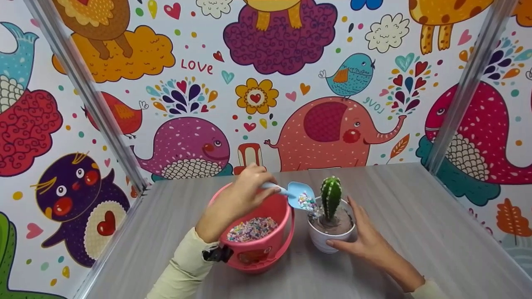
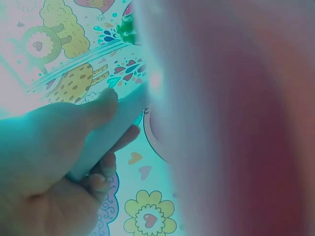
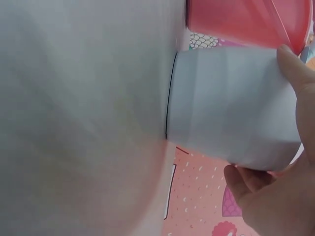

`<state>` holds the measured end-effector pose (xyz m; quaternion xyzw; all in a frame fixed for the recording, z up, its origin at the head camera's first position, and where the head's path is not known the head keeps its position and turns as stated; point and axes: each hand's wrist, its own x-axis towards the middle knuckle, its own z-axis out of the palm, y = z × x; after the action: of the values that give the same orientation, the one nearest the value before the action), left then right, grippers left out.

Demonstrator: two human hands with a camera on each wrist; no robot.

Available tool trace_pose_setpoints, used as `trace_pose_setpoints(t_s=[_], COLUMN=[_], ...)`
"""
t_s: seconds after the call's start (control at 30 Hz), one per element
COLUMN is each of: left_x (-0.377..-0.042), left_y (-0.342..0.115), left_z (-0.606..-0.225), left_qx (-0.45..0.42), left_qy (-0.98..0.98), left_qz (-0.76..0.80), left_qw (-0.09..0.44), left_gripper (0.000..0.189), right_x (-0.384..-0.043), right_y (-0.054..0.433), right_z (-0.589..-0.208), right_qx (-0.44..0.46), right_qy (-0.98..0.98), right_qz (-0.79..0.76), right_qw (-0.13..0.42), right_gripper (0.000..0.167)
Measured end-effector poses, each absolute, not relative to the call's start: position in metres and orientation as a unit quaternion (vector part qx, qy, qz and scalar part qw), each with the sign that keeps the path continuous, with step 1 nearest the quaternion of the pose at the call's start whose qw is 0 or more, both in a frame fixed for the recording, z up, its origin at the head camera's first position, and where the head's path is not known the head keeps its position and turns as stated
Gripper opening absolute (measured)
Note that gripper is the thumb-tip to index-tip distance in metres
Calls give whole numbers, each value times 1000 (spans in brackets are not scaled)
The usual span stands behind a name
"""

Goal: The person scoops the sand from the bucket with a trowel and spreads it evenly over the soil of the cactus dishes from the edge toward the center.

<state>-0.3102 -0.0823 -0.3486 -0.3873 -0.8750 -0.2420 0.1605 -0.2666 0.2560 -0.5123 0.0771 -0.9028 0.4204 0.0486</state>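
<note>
My left hand (image 1: pixel 249 189) grips the handle of a small light-blue toy shovel (image 1: pixel 297 190), its fingers wrapped round it in the left wrist view. Colourful little pebbles (image 1: pixel 306 201) lie on the blade, which tilts over the left rim of a white flowerpot (image 1: pixel 322 241). In that pot a green cactus (image 1: pixel 331 195) stands upright in greyish-brown soil (image 1: pixel 341 220), with some pebbles at the soil's left edge. My right hand (image 1: pixel 370 238) holds the pot from the right, thumb at the near side and fingers round the far side. The pot rests on the table.
Left of the pot stands a pink bucket (image 1: pixel 266 249), with many pebbles (image 1: pixel 252 229) inside and its handle hanging down the right side. The grey wooden table (image 1: pixel 415 216) meets a wall (image 1: pixel 253 50) printed with cartoon animals. Metal posts (image 1: pixel 102 112) rise at the corners.
</note>
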Motion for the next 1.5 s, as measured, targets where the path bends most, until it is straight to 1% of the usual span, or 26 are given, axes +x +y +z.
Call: trace_pose_setpoints(t_s=[0.1,0.27,0.37,0.5,0.63,0.8,0.93,1.13,1.5], left_x=[-308,-307,-305,-300,-297,-296,-295,-293,-289], left_y=[-81,-80,-80,-78,-77,-76,-76,-76,-69], left_z=[-348,-348,-347,-345,-345,-346,-346,-345,-350], left_qx=[-375,-374,-371,-368,-373,-368,-360,-369,-359], left_qy=[-883,-884,-886,-888,-885,-887,-891,-885,-888], left_qz=[-240,-233,-228,-218,-210,-207,-203,-208,-207], left_qw=[151,158,161,168,183,189,190,196,200], left_gripper=[18,19,19,18,16,18,21,21,23], right_x=[-265,-265,-266,-269,-269,-267,-265,-264,-263], right_y=[253,251,254,260,262,259,255,249,245], right_z=[-511,-512,-514,-517,-518,-517,-515,-514,-513], right_qx=[64,61,83,129,146,132,103,74,62], right_qy=[-912,-919,-915,-903,-896,-896,-906,-919,-922], right_qz=[402,385,391,404,411,415,402,374,364], right_qw=[50,53,55,70,84,86,86,103,112], right_gripper=[140,141,140,133,128,130,135,140,137])
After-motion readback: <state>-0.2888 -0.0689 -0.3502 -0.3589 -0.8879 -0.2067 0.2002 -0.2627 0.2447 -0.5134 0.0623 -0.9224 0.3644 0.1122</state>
